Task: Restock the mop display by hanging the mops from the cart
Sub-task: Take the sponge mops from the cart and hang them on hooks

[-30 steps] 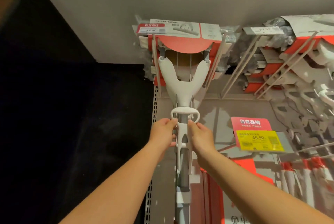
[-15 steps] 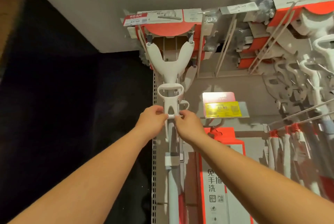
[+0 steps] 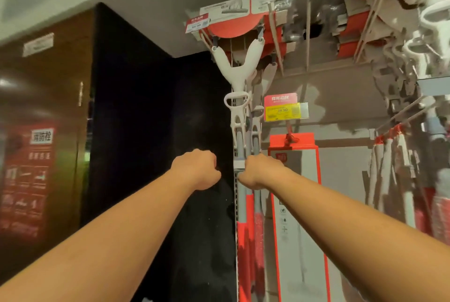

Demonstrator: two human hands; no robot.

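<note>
One mop [image 3: 239,75] hangs at upper centre; right hand [image 3: 261,170] grips its pole, left hand [image 3: 196,169] curled and empty beside it. Remaining cart stock: not visible.

The scene is lit dimly and warmly; the black panel [image 3: 146,131] is left nearly featureless and soft shadows are cast on the back wall [image 3: 341,92]. Glare is seen on the brown door [image 3: 56,97], and motion blur and edge bowing are shown at both sides.
</note>
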